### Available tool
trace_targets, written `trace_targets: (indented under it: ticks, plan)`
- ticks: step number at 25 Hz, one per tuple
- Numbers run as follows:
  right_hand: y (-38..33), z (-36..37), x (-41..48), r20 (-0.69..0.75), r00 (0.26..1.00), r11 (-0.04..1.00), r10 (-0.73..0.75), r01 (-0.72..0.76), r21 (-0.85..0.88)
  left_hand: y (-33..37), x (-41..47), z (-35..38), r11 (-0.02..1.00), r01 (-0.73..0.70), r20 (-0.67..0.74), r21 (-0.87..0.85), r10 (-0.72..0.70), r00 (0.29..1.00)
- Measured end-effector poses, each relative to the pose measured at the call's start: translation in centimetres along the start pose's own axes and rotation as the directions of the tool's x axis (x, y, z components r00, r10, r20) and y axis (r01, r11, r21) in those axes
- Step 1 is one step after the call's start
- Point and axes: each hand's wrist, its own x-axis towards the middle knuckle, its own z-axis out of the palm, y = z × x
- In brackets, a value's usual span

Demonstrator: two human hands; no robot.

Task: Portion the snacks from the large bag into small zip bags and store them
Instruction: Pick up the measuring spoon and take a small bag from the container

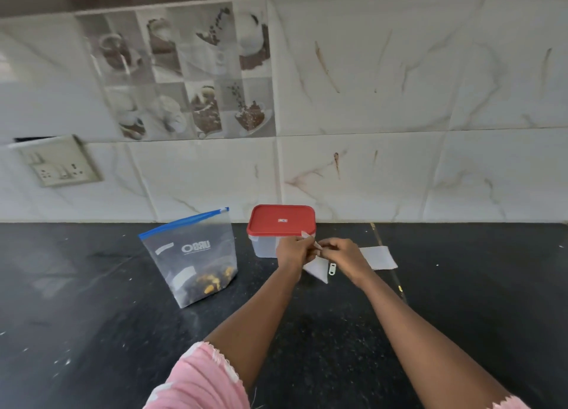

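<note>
Clear, the small zip bag [316,270] was pinched at its top by the left hand [295,250] and right hand [341,252], probably for opening; next, the large bag [193,255] needed unzipping.

The counter [92,332] is dark speckled polished stone, the wall tiles [399,86] glossy marble-look, the large bag [196,255] clear plastic, the box lid [281,220] smooth red plastic.

The large bag [196,255], near the worktop's back edge, carries white lettering reading roughly "URBO", beside a ring logo. The label [282,221] on the red lid [266,224] is too small to read.
</note>
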Motion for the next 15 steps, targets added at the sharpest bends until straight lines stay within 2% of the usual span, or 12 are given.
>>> trace_targets:
  ticks: [2,4,8,11,15]
  plan:
    - [-0.9,1.3,-0.1,0.145,0.987,0.979,0.064,-0.091,0.184,0.2,0.0,-2.1,0.999,0.048,0.015,-0.011,-0.048,0.999]
    - [-1.6,2.6,0.0,0.187,0.978,0.976,0.087,-0.122,0.179,0.4,0.0,-3.9,0.995,0.09,0.02,-0.03,-0.09,0.996]
    - [-2.5,4.7,0.6,0.151,0.982,0.993,0.115,-0.114,-0.014,0.1,0.3,-6.3,0.978,0.176,0.026,-0.114,-0.174,0.984]
    - [-3.5,6.0,0.6,0.146,0.977,0.987,0.157,-0.151,-0.053,-0.3,0.5,-7.1,0.973,0.199,0.042,-0.12,-0.195,0.98]
    - [-4.2,7.2,0.6,0.039,0.991,0.992,0.129,-0.129,0.0,-0.9,0.7,-7.9,0.986,0.16,0.023,-0.055,-0.159,0.987]
